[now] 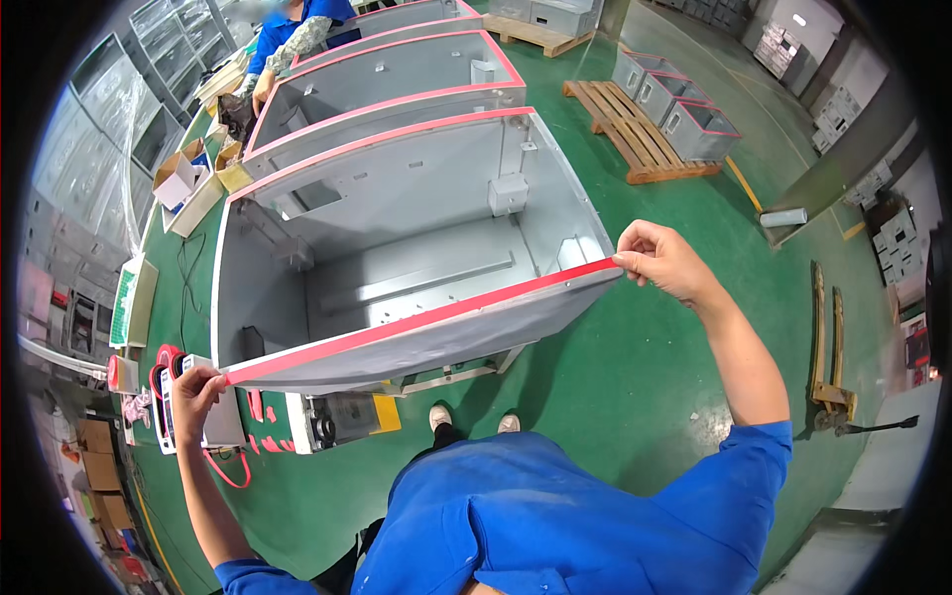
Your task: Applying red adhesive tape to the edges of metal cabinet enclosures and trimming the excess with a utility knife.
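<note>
A large grey metal cabinet box (397, 178) lies in front of me with its open side up. Along its near rim runs a strip of red tape (426, 319), stretched from corner to corner. At the near left corner my left hand (195, 399) is closed in a pinch on one end of the strip. My right hand (662, 260) pinches the other end at the right corner, thumb against forefinger. Pink edging also shows on part of the far rim. Whether the strip is fully stuck down I cannot tell.
Another grey cabinet (387, 94) with pink edging stands behind. A person in blue (297, 35) works at its far left. Left are a tape dispenser (178, 372) and a carton (178, 178). At right are a wooden pallet (645, 139) with boxes and a yellow pallet jack (828, 347).
</note>
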A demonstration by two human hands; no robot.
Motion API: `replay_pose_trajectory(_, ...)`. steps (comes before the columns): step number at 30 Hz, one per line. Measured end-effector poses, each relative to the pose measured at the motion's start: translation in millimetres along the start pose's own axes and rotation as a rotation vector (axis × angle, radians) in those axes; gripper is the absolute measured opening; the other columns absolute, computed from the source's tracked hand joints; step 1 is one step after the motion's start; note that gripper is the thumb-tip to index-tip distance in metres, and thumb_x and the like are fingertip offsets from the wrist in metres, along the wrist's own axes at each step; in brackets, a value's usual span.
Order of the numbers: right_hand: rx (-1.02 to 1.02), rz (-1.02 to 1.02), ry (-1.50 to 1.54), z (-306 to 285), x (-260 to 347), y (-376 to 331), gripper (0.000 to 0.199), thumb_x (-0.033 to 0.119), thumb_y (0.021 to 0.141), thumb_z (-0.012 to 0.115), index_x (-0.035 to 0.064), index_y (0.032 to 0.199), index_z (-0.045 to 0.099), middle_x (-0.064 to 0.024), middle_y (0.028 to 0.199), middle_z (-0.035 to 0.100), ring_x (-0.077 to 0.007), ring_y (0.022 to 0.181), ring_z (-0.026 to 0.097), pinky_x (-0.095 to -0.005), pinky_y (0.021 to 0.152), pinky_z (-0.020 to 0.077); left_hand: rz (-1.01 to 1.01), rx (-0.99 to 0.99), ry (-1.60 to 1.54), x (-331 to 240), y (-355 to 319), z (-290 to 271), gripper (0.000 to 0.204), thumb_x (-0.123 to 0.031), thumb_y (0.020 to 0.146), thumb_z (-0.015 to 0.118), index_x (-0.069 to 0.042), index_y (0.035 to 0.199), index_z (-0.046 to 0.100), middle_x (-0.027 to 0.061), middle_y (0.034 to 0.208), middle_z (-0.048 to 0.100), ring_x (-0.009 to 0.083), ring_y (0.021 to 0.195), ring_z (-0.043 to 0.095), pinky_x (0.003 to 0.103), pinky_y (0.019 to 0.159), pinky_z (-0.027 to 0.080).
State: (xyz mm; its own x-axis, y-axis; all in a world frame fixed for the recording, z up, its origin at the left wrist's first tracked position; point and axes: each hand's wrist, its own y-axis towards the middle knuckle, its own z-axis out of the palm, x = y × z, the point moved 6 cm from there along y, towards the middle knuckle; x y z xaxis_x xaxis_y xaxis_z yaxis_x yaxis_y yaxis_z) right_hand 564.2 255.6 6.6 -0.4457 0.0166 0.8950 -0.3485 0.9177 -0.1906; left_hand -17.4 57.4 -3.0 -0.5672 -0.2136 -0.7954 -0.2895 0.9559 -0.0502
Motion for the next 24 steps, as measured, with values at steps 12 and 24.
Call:
replay_pose_trajectory(12,0.015,0.071,-0.005,-6.6,-2.1,3.2,0.012,0.011,0.079,0.061,0.0017,0.077,0.054,-0.0027,0.068,0.055,-0.0084,0.060,0.052,-0.0206,0.051,0.0415,0.002,-0.083,-0.220,-1.0,6.0,-1.5,0.005,-0.005,0.080,0.059,-0.002,0.080,0.055,-0.0006,0.065,0.052,0.0057,0.050,0.047,0.019,0.041,0.038)
replay_pose_trajectory(24,0.089,0.095,-0.262,-10.2,-11.4,15.5,0.012,0.012,0.075,0.062,0.0012,0.078,0.058,-0.0031,0.069,0.057,-0.0095,0.063,0.051,-0.0233,0.055,0.0415,-0.100,-0.115,-0.215,13.8,6.5,-9.4,0.011,-0.011,0.081,0.060,-0.007,0.074,0.052,-0.0035,0.055,0.048,0.0022,0.043,0.039,0.017,0.037,0.028)
